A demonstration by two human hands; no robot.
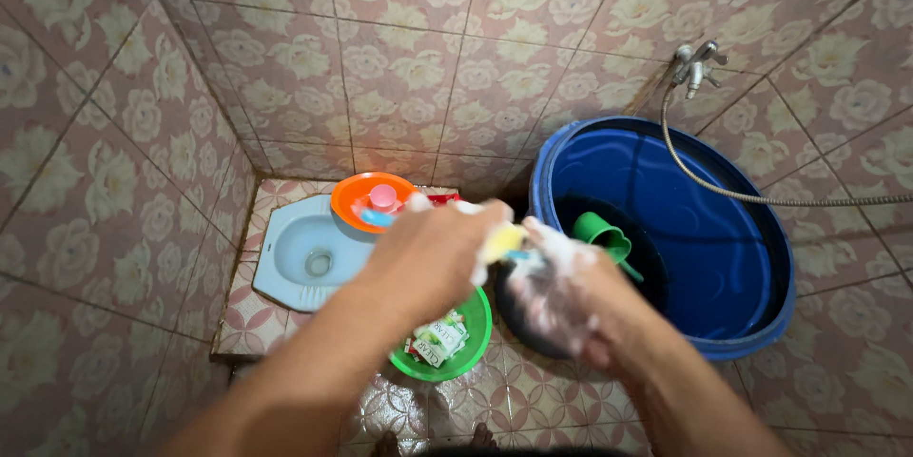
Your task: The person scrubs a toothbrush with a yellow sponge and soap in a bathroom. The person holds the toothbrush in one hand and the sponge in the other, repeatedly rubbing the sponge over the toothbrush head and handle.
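Scrubbing a dark pan at frame centre.
Keep your left hand closed on the yellow sponge; your soapy right hand grips the pan rim, so hold firmly against slipping.

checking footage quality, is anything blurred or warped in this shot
Head view: both soapy hands, left hand and right hand, are motion-blurred; the wall tiles bow outward from wide-angle distortion; the blue tub stays fairly sharp under soft, even light, no harsh glare.
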